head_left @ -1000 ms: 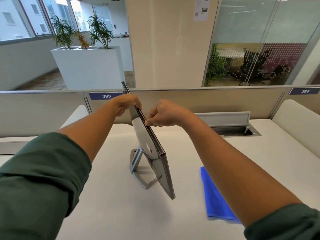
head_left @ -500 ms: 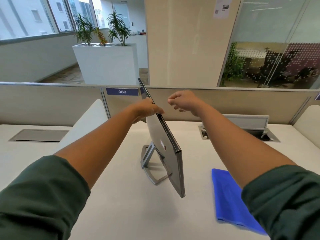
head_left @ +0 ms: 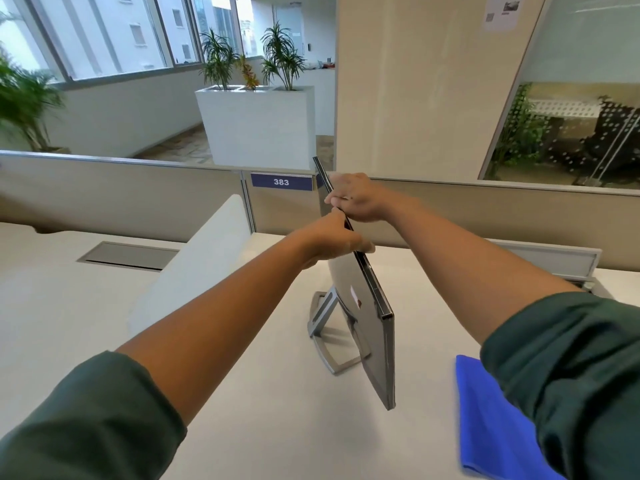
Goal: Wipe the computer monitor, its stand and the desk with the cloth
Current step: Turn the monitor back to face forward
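Observation:
A slim silver monitor (head_left: 367, 327) stands edge-on to me on a grey metal stand (head_left: 327, 336) in the middle of the white desk (head_left: 270, 393). My left hand (head_left: 334, 240) grips its top edge from the back side. My right hand (head_left: 356, 199) holds the same edge a little farther along, fingers curled over it. The screen face is turned away to the right and hidden. A folded blue cloth (head_left: 491, 424) lies flat on the desk at the right, partly under my right sleeve, with neither hand touching it.
A beige partition (head_left: 138, 199) with a "383" label (head_left: 281, 182) runs behind the desk. A white divider panel (head_left: 194, 271) stands to the left, a cable hatch (head_left: 128, 255) lies beyond it, and an open cable tray (head_left: 554, 261) is at the right rear.
My right hand left the monitor's edge, rose free, and now holds it again farther back. My left hand slid nearer along the top edge. The view has shifted left.

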The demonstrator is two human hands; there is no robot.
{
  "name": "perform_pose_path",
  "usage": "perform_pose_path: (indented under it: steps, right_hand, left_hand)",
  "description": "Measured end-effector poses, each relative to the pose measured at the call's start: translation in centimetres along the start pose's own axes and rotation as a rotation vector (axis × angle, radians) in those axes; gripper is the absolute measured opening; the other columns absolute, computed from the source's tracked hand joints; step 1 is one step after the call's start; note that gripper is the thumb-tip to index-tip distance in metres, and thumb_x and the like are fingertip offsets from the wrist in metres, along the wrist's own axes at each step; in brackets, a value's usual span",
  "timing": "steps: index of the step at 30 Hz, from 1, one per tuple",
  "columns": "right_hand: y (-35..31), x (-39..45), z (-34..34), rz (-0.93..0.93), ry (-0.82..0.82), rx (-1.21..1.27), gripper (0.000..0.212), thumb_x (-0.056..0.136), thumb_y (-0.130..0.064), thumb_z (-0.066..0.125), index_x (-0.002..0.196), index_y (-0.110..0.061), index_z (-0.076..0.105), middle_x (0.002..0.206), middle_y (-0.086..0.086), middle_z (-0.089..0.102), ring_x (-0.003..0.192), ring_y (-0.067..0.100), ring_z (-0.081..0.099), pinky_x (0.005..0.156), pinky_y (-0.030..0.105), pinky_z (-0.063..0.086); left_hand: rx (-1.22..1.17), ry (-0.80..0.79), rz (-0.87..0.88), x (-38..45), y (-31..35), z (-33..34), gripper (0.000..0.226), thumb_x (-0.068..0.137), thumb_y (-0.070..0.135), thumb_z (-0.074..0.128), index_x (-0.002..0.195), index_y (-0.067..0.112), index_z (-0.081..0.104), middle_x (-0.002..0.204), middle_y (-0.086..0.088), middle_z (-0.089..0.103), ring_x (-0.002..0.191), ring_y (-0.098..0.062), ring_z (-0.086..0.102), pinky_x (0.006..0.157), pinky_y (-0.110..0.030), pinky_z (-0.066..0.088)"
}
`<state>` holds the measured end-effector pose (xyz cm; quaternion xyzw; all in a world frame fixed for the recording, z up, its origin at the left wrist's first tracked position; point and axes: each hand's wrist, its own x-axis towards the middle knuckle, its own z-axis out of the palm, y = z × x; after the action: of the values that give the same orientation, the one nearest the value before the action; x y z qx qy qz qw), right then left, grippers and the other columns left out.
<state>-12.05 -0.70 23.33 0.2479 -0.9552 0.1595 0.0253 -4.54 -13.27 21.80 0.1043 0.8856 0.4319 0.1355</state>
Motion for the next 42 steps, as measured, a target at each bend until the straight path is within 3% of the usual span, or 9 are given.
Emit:
perform_pose_path:
  steps: [12, 15, 17, 20, 26, 31, 33, 38, 42]
  right_hand:
    - [0.5, 0.4, -0.1, 0.104, 0.054, -0.169, 0.030, 0.090, -0.035, 0.039, 0.099, -0.052, 0.063, 0.152, -0.004, 0.031, 0.141, 0.019, 0.022, 0.106, 0.049, 0.031]
    - [0.7, 0.4, 0.2, 0.082, 0.053, -0.181, 0.032, 0.093, -0.032, 0.036, 0.105, -0.048, 0.062, 0.147, 0.000, 0.037, 0.136, 0.022, 0.028, 0.101, 0.047, 0.034]
    - [0.9, 0.6, 0.5, 0.073, 0.052, -0.176, 0.032, 0.095, -0.032, 0.035, 0.110, -0.047, 0.060, 0.146, 0.000, 0.036, 0.135, 0.023, 0.029, 0.101, 0.046, 0.034]
    - [1.2, 0.8, 0.8, 0.069, 0.044, -0.200, 0.031, 0.097, -0.035, 0.035, 0.115, -0.047, 0.056, 0.152, -0.002, 0.030, 0.139, 0.023, 0.026, 0.105, 0.048, 0.032]
    - [1.5, 1.3, 1.2, 0.050, 0.027, -0.211, 0.033, 0.099, -0.035, 0.033, 0.123, -0.044, 0.053, 0.156, -0.003, 0.027, 0.144, 0.021, 0.019, 0.112, 0.047, 0.025]
    - [1.3, 1.5, 1.4, -0.006, 0.074, -0.167, 0.026, 0.098, -0.028, 0.037, 0.114, -0.033, 0.057, 0.135, -0.003, 0.048, 0.129, 0.020, 0.039, 0.097, 0.037, 0.036]
    - [0.9, 1.7, 1.3, 0.004, 0.079, -0.145, 0.017, 0.096, -0.028, 0.038, 0.097, -0.037, 0.052, 0.115, -0.003, 0.052, 0.114, 0.021, 0.049, 0.085, 0.034, 0.038]
    - [0.7, 2.4, 1.4, 0.016, 0.067, -0.176, 0.028, 0.097, -0.036, 0.035, 0.114, -0.036, 0.056, 0.120, -0.002, 0.054, 0.108, 0.021, 0.052, 0.087, 0.038, 0.042]
    - [1.2, 2.6, 1.7, -0.010, 0.103, -0.162, 0.030, 0.098, -0.039, 0.035, 0.117, -0.032, 0.057, 0.122, -0.004, 0.052, 0.110, 0.021, 0.050, 0.083, 0.036, 0.039]
  left_hand:
    - [-0.007, -0.044, -0.012, 0.1, 0.3, -1.0, 0.087, 0.079, 0.023, 0.078, 0.151, 0.010, 0.031, 0.158, -0.017, 0.025, 0.146, -0.037, 0.022, 0.116, -0.053, 0.029]
    - [0.037, -0.049, -0.013, 0.0, 0.2, -2.0, 0.058, 0.080, 0.021, 0.076, 0.131, 0.014, 0.051, 0.155, -0.017, 0.027, 0.146, -0.038, 0.017, 0.116, -0.052, 0.028]
    - [0.039, -0.072, -0.025, 0.0, -0.1, -2.8, 0.035, 0.081, 0.015, 0.074, 0.111, 0.015, 0.056, 0.130, -0.011, 0.048, 0.128, -0.030, 0.039, 0.104, -0.039, 0.042]
    - [0.093, -0.135, -0.020, -0.5, -0.1, -3.9, 0.047, 0.084, 0.010, 0.072, 0.127, 0.008, 0.052, 0.106, 0.000, 0.051, 0.107, -0.021, 0.049, 0.084, -0.023, 0.045]
    - [0.295, -0.170, -0.042, -1.0, 0.2, -5.4, 0.067, 0.088, 0.013, 0.069, 0.147, 0.006, 0.037, 0.143, -0.014, 0.047, 0.130, -0.031, 0.045, 0.112, -0.046, 0.037]
    - [0.500, -0.154, 0.000, -1.3, 0.2, -6.7, 0.036, 0.091, 0.013, 0.065, 0.123, 0.007, 0.049, 0.090, -0.002, 0.052, 0.084, -0.017, 0.051, 0.069, -0.028, 0.040]
    - [0.581, -0.131, 0.004, -1.3, -0.2, -7.4, 0.035, 0.092, 0.017, 0.064, 0.123, 0.008, 0.050, 0.093, -0.003, 0.053, 0.083, -0.018, 0.052, 0.065, -0.029, 0.037]
    - [0.699, -0.073, -0.025, -1.5, -1.7, -9.6, 0.053, 0.095, 0.024, 0.061, 0.143, 0.010, 0.043, 0.139, -0.009, 0.053, 0.116, -0.027, 0.055, 0.073, -0.027, 0.042]
    - [0.670, 0.000, -0.067, -2.0, -3.5, -11.4, 0.061, 0.098, 0.027, 0.058, 0.152, 0.009, 0.035, 0.155, -0.010, 0.040, 0.140, -0.028, 0.040, 0.113, -0.040, 0.033]
